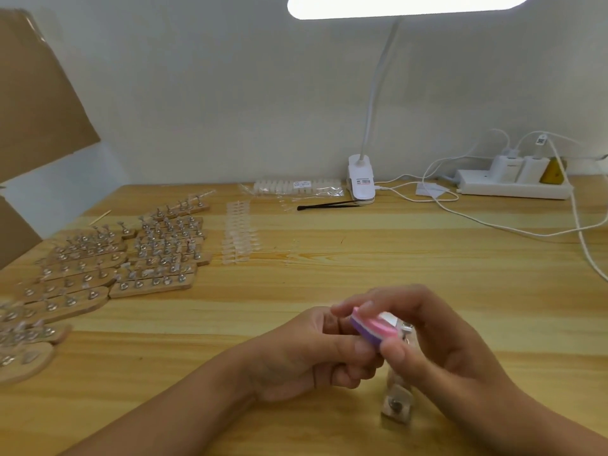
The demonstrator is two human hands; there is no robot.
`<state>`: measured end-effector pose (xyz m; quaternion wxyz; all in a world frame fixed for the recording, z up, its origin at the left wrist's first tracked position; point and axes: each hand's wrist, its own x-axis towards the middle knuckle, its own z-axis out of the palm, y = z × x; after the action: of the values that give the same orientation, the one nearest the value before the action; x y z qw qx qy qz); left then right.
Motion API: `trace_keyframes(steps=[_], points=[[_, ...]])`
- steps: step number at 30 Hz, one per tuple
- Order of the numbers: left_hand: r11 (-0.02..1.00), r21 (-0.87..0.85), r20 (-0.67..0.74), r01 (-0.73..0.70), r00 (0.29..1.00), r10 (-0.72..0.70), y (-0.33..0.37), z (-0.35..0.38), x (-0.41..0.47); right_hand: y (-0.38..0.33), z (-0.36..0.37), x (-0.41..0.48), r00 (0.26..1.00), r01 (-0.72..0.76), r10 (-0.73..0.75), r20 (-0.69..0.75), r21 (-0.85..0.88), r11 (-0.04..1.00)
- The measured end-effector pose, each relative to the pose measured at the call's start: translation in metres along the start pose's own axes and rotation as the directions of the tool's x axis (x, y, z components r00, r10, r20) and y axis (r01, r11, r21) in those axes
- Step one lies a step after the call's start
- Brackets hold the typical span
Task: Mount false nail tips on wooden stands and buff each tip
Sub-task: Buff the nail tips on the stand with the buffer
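Observation:
My right hand [447,340] pinches a pink, white and purple buffer block [370,327] between thumb and fingers. My left hand [302,353] sits just left of it with fingers curled under the block. A wooden stand [396,404] with a metal peg pokes out below both hands; its upper part is hidden, and the left fingers seem to grip it there. The nail tip under the block is not visible. Several finished wooden stands [154,255] carrying clear tips lie at the left of the table.
Rows of loose clear nail tips [237,238] lie mid-table, with a bag of tips [296,187] and black tweezers [329,204] behind. A clip lamp [361,182], power strip [513,187] and white cables [526,232] occupy the back right. Cardboard [36,93] stands far left.

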<state>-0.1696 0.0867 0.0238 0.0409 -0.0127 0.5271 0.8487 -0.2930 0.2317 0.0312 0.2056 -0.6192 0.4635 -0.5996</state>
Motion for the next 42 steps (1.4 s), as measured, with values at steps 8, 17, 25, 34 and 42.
trace_keyframes(steps=[8,17,25,34,42], points=[[1.0,-0.013,-0.058,-0.028,0.998,0.028,-0.001,0.0,0.002,-0.002,0.002,0.0,1.0,0.025,-0.024,-0.009,0.071,0.997],[0.994,-0.098,0.006,-0.053,0.999,0.054,0.001,-0.001,0.002,0.005,-0.011,0.006,0.994,0.024,-0.047,-0.098,-0.228,0.973],[0.997,-0.057,0.025,-0.06,0.998,0.061,-0.001,0.0,0.002,0.001,-0.011,0.005,0.988,0.033,-0.071,-0.138,-0.262,0.965],[0.996,-0.06,0.001,-0.059,0.998,0.059,0.001,-0.003,0.001,0.004,-0.016,0.006,0.979,0.049,-0.113,-0.17,-0.342,0.938],[0.997,-0.032,0.04,-0.066,0.997,0.067,0.001,-0.001,0.002,0.005,-0.017,0.009,0.974,0.098,-0.169,-0.149,-0.392,0.915]])
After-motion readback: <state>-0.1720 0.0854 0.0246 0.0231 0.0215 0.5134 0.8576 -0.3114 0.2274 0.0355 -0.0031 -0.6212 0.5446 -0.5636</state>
